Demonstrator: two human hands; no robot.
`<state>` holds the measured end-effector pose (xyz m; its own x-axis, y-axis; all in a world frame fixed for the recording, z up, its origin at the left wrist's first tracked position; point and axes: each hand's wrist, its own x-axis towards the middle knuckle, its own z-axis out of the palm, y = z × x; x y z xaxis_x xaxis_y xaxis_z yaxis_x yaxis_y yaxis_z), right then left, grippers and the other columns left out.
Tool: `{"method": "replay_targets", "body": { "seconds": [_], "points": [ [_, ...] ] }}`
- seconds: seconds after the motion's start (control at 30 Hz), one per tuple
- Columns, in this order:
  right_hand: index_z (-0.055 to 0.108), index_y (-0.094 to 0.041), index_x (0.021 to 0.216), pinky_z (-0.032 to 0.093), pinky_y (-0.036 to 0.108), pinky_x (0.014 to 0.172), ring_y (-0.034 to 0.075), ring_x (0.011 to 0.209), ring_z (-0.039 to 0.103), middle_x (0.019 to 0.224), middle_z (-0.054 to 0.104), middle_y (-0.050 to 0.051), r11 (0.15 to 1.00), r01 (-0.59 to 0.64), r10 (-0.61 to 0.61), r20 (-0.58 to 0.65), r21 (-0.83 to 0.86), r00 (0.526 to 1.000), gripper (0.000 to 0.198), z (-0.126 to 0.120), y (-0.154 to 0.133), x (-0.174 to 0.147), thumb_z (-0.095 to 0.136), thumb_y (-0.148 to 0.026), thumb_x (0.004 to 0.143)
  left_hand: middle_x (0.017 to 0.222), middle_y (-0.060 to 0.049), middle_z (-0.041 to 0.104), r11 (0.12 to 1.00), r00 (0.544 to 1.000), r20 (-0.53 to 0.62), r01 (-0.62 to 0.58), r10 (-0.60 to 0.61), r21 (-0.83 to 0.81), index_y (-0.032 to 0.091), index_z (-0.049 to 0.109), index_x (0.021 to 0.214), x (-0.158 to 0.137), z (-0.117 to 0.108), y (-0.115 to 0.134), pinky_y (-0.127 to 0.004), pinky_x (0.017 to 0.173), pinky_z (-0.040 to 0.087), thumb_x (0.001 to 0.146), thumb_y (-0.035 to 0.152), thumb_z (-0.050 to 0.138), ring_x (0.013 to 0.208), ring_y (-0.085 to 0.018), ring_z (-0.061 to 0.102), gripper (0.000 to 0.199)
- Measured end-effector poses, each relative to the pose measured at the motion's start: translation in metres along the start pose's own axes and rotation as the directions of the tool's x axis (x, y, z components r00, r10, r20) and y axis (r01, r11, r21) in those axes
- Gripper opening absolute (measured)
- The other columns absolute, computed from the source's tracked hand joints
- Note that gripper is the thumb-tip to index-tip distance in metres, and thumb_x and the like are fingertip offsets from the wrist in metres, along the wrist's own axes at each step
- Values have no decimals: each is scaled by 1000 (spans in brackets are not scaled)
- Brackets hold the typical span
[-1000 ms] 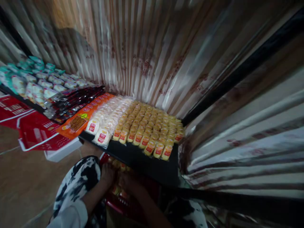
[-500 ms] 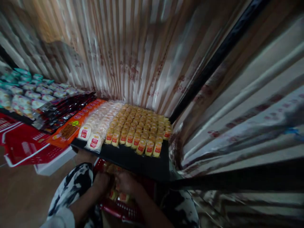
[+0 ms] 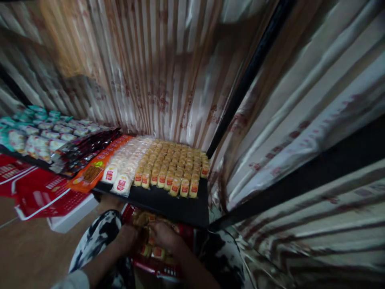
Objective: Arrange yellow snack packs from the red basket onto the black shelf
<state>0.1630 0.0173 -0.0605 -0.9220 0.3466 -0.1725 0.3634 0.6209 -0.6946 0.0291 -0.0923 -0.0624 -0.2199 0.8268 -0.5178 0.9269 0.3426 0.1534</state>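
Both hands are down inside a red box [image 3: 144, 268] between my knees, which holds small yellow cakes in clear wrappers [image 3: 158, 253]. My left hand [image 3: 129, 236] is closed, its fingers curled round wrapped cakes at the box's left side. Close beside it, my right hand [image 3: 164, 234] bends its fingers inward on more wrapped cakes; dim light blurs the fingertips. Just beyond the box, rows of the same yellow cakes [image 3: 171, 164] stand on a black shelf [image 3: 177, 208]. White round wrapped cakes [image 3: 122, 182] line up to their left.
Left along the shelf lie an orange packet [image 3: 90, 174], dark shiny packets [image 3: 87, 146] and white-and-teal packages [image 3: 45, 128]. Red boxes [image 3: 42, 188] stand below on the floor. Black metal posts [image 3: 240, 96] and pleated printed sheeting [image 3: 168, 80] enclose the back and right.
The view has shifted slightly, so the posts and shelf goods sit differently in frame. Both hands stay in the red box, with only small finger movement.
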Motion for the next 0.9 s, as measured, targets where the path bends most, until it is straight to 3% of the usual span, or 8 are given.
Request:
{"method": "replay_targets", "body": {
  "seconds": [0.1,0.17,0.27,0.33,0.47,0.63,0.77,0.9],
  "points": [
    [66,-17,97,48,30,74,21,83,64,90,70,8,996,-37,40,-31,82,999,29,-7,-3,-9,44,-18,78,93,-14,69,976,989,-134,34,-64,-217,16,65,94,-7,-5,-4,-35,83,44,77,29,46,93,-26,63,27],
    [63,-16,106,49,30,75,21,85,65,94,69,9,973,-52,68,-65,225,996,32,-8,-3,-14,45,-23,80,90,-9,70,907,978,-177,22,-106,-420,17,64,91,-14,-11,-4,-30,78,45,78,37,46,88,-23,64,29],
    [58,-15,115,50,32,76,20,86,65,104,66,11,893,-64,128,-115,445,985,41,-6,-6,-20,52,-32,78,83,-6,69,698,972,-206,-68,-116,-713,15,64,85,-23,-20,-4,-26,71,46,77,47,45,81,-20,64,38],
    [55,-18,117,52,32,69,19,80,65,104,64,10,795,-76,194,-133,602,972,46,-5,-13,-23,56,-37,75,86,-5,69,557,961,-256,-159,-101,-815,14,63,87,-27,-24,-3,-26,73,47,75,50,48,84,-20,63,40],
    [53,-21,116,51,25,56,13,68,63,90,65,3,586,-40,285,-160,809,945,51,-9,-33,-29,62,-45,71,93,-6,69,422,931,-347,-272,-112,-865,16,62,96,-30,-29,7,-26,80,47,71,49,55,88,-19,62,42],
    [61,-20,101,49,23,52,13,67,62,85,66,2,536,49,342,-270,843,900,45,-18,-46,-35,68,-45,65,98,-7,68,373,915,-391,-331,-96,-867,15,62,98,-33,-37,28,-29,87,46,76,51,49,94,-19,61,44],
    [62,-19,96,49,23,53,15,69,62,84,67,3,474,85,412,-306,876,858,43,-25,-46,-43,70,-44,62,114,-8,63,220,919,-378,-348,-112,-911,16,57,110,-45,-43,33,-33,93,45,76,54,49,107,-22,57,52],
    [60,-21,99,50,25,62,16,80,63,95,66,4,354,153,512,-328,923,794,43,-31,-51,-50,70,-42,64,122,-11,56,125,901,-428,-417,-79,-900,16,47,121,-56,-46,29,-34,95,44,72,49,57,110,-22,55,60]
  ]
}}
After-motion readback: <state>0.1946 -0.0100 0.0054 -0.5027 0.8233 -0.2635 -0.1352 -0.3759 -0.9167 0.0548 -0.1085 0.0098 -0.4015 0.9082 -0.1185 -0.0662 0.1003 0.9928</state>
